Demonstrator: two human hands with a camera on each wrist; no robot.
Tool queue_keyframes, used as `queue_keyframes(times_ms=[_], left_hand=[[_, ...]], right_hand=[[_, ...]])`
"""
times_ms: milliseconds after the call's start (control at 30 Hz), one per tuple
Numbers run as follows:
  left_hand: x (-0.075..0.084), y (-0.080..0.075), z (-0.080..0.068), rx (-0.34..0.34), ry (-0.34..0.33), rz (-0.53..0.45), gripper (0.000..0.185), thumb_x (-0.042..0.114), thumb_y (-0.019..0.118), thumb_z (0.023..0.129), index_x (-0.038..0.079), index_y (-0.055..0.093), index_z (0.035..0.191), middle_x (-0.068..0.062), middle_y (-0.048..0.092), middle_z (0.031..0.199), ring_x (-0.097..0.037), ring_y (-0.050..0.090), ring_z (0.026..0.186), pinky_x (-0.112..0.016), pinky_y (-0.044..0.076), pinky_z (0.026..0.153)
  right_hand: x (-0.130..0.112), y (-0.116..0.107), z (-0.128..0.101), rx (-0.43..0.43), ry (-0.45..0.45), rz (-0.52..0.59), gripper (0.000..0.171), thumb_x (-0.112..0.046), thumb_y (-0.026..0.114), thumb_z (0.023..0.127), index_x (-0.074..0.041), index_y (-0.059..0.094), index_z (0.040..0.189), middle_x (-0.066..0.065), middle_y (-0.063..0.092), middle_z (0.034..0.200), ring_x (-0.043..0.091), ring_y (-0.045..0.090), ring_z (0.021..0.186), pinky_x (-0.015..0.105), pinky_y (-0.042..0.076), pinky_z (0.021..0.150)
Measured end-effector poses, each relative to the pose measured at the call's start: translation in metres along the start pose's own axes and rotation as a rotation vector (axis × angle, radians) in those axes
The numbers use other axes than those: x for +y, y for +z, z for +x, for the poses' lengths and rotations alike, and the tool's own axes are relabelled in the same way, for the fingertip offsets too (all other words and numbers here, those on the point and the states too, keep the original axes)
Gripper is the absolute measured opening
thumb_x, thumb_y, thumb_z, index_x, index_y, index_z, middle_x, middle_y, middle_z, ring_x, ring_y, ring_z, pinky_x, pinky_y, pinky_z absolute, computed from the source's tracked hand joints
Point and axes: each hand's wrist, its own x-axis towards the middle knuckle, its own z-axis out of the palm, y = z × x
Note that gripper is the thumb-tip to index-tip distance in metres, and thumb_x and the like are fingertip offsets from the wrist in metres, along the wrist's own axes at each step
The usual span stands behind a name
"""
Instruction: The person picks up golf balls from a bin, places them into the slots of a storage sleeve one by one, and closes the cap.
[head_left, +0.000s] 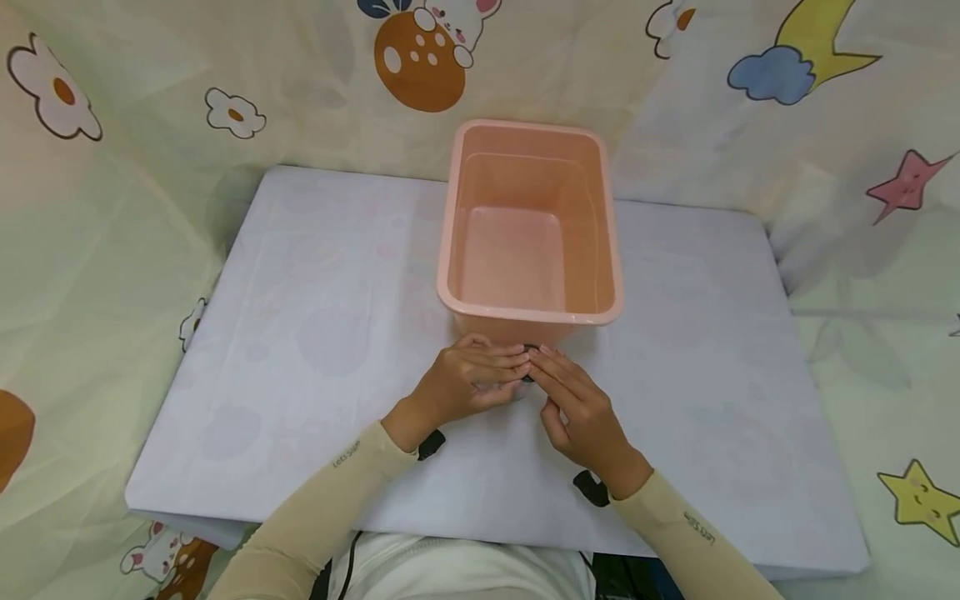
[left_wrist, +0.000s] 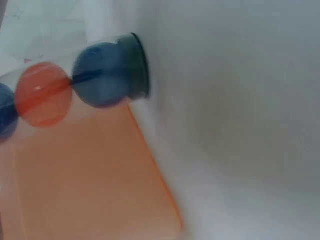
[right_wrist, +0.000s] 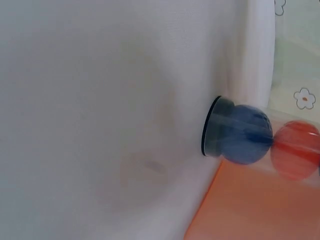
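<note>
A clear tube (right_wrist: pixel 296 150) with a dark end cap stands upright on the table just in front of the pink bin, with blue and red balls stacked inside it. In the left wrist view its lower blue ball (left_wrist: pixel 101 75) and red ball (left_wrist: pixel 44 94) show through the wall. From the head view I look down on its dark round top (head_left: pixel 530 379), mostly covered by fingers. My left hand (head_left: pixel 468 375) reaches in from the left, its straight fingers touching that top. Straight fingers of my right hand (head_left: pixel 585 408) meet them there, the thumb held apart. Neither wrist view shows a hand.
Behind the hands sits a pink rectangular bin (head_left: pixel 529 315) with nothing visible inside. A white cloth covers the table (head_left: pixel 315 333). Patterned fabric (head_left: pixel 300 75) hangs around the table's back and sides.
</note>
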Motion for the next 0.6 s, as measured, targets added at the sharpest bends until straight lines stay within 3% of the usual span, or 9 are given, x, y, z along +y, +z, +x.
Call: queue_keyframes(times_ms=[100, 200, 400, 600], left_hand=[[0.003, 0.001, 0.001, -0.002, -0.030, 0.013, 0.033, 0.004, 0.093, 0.079, 0.003, 0.085, 0.111, -0.006, 0.081, 0.107, -0.018, 0.079, 0.106, -0.033, 0.060, 0.087], [0.004, 0.003, 0.002, -0.002, -0.042, 0.025, 0.031, 0.005, 0.094, 0.079, 0.004, 0.085, 0.109, -0.006, 0.081, 0.106, -0.018, 0.080, 0.105, -0.033, 0.059, 0.086], [0.004, 0.009, -0.003, 0.006, -0.083, -0.016, 0.032, 0.004, 0.094, 0.081, 0.003, 0.085, 0.111, -0.008, 0.080, 0.108, -0.020, 0.079, 0.107, -0.034, 0.060, 0.087], [0.006, 0.014, -0.012, 0.018, -0.100, -0.069, 0.038, 0.001, 0.095, 0.077, -0.001, 0.083, 0.113, -0.014, 0.079, 0.117, -0.025, 0.077, 0.113, -0.036, 0.060, 0.098]], right_hand=[[0.000, 0.001, -0.001, 0.028, -0.003, 0.018, 0.050, 0.011, 0.045, 0.086, 0.013, 0.071, 0.129, 0.025, 0.072, 0.135, 0.031, 0.062, 0.139, 0.035, 0.041, 0.122], [0.001, 0.002, 0.000, 0.045, 0.012, 0.009, 0.052, 0.012, 0.043, 0.083, 0.013, 0.073, 0.126, 0.025, 0.073, 0.131, 0.032, 0.065, 0.135, 0.036, 0.040, 0.122], [0.000, 0.006, -0.006, 0.037, 0.044, -0.006, 0.054, 0.013, 0.043, 0.081, 0.014, 0.073, 0.126, 0.027, 0.073, 0.130, 0.037, 0.068, 0.131, 0.037, 0.040, 0.122], [-0.003, 0.007, -0.017, 0.003, 0.057, -0.003, 0.050, 0.012, 0.045, 0.088, 0.014, 0.069, 0.133, 0.028, 0.068, 0.139, 0.032, 0.060, 0.142, 0.040, 0.037, 0.125]])
